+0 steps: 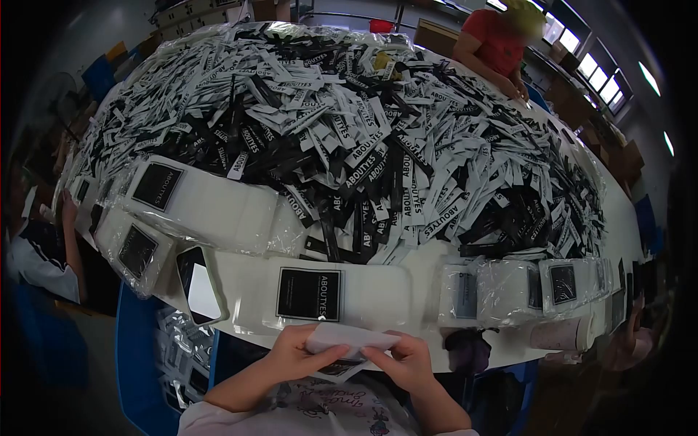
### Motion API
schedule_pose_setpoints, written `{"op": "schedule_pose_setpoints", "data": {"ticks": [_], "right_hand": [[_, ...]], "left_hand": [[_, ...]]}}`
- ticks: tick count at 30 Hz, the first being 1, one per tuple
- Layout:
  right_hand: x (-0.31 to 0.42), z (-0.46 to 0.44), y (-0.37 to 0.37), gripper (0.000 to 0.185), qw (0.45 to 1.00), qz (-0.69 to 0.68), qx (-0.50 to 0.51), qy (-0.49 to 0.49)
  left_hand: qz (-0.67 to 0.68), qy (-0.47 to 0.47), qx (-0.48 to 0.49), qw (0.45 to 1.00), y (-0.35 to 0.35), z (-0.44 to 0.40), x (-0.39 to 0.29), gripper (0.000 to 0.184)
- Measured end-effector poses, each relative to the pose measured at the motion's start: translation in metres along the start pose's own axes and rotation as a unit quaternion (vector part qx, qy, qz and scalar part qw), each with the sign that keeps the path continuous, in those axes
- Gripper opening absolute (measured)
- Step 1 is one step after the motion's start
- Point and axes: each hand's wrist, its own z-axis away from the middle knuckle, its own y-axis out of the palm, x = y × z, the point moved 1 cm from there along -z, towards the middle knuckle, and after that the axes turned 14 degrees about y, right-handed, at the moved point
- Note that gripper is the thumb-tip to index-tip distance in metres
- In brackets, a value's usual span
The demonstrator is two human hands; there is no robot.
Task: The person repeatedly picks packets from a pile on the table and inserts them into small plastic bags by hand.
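Note:
Both hands are at the table's near edge, in front of my body. My left hand [294, 352] pinches one side of a small white plastic bag [350, 336], and my right hand [407, 361] grips its other side. A dark printed patch shows on the bag's lower part, below my thumbs; whether anything is inside cannot be seen. Just beyond my hands lies a stack of white bags [371, 287] with a black label reading ABOUTYES. Farther back, a large heap of black and white printed strips [356, 145] covers much of the white table [247, 291].
Wrapped bag stacks lie at left [211, 200] and right [509, 287]. A phone-like device [200, 285] rests at the left edge, above a blue bin [138, 363] of small packets. A cup [563, 334] is at right. A person in red [488, 40] works across the table; others sit at both sides.

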Motion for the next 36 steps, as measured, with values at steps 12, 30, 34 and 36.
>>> {"op": "schedule_pose_setpoints", "data": {"ticks": [12, 30, 34, 36], "right_hand": [[0.031, -0.028, -0.031, 0.022, 0.886, 0.42, 0.092, -0.172], [0.086, -0.151, -0.248, 0.058, 0.586, 0.773, -0.241, 0.008], [0.087, -0.145, -0.199, 0.051, 0.662, 0.723, -0.195, -0.043], [0.08, -0.147, -0.183, 0.049, 0.681, 0.706, -0.152, -0.124]], "left_hand": [[-0.048, 0.021, 0.123, 0.991, -0.085, 0.059, -0.036, 0.019], [-0.399, 0.161, 0.178, 0.885, -0.035, -0.014, -0.003, 0.048], [-0.485, 0.176, 0.197, 0.834, -0.013, -0.029, 0.025, 0.051], [-0.502, 0.193, 0.188, 0.822, -0.012, -0.026, 0.036, 0.054]]}}
